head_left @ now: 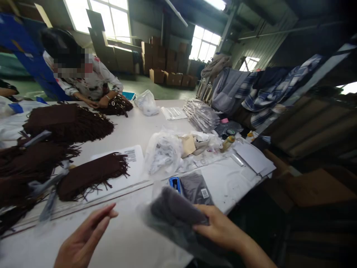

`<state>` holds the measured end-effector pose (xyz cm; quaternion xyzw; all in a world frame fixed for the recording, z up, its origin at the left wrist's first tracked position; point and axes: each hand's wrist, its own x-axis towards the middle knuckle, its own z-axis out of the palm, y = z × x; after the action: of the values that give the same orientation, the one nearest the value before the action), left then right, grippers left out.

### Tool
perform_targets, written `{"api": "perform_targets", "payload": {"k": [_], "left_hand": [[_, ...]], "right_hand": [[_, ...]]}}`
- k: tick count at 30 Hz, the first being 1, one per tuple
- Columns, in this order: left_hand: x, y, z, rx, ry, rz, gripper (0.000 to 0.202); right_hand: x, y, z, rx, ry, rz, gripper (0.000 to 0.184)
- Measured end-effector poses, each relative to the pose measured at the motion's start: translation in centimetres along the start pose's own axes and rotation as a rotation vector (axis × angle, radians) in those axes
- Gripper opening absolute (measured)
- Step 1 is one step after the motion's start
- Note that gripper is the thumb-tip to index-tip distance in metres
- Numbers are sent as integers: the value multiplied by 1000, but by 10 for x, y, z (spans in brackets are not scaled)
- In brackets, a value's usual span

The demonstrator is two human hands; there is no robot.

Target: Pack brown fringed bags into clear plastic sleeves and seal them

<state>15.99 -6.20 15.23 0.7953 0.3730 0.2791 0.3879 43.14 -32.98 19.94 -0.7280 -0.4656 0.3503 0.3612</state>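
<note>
Right hand (220, 229): clamped on a dark grey folded piece in a clear bag (175, 216), thumb on top, fingers under; bag blurred, so probably moving.
Left hand (83, 242): open and empty, fingers straight and together, held above the table (125, 238) well apart from the bag.
Where the bagged piece is: near edge of the table, just in front of the person, partly over the edge on the right.
Risk, slip: thin plastic under a one-handed pinch looks slick; the piece could slide out of the bag mouth or off the edge to the floor.
Risk, knock: a blue tool (175, 183) and a flat bagged grey item with a barcode label (196, 190) lie just beyond the bag; a sweep of the bag could push them.
Risk, snag: brown fringed pieces (89, 175) lie to the left on a barcoded sheet (131, 163), threads trailing loose; the free hand or a sleeve could drag them.
Risk, clutter: crumpled plastic bags (163, 152) and a small bottle (228, 142) sit mid-table; the bottle could tip if bags get shoved.
Co-worker (83, 80): at the far side, hands on another dark bundle (118, 106); well apart, little chance of collision.
Stack of packed bags (202, 115): far right, near the edge; could slump if jostled.
</note>
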Motion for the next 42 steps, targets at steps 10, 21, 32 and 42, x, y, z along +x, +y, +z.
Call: {"api": "perform_targets", "payload": {"k": [10, 21, 32, 42], "left_hand": [[-43, 82, 306, -258, -394, -107, 42], [-20, 23, 408, 44, -342, -340, 57], [-25, 26, 442, 164, -397, -496, 73], [-26, -17, 449, 493, -169, -339, 76]], "right_hand": [[-29, 215, -71, -329, 388, 43, 62], [5, 436, -138, -17, 538, 433, 83], [-2, 438, -147, 159, 342, 419, 77], [10, 446, -172, 178, 350, 394, 71]]}}
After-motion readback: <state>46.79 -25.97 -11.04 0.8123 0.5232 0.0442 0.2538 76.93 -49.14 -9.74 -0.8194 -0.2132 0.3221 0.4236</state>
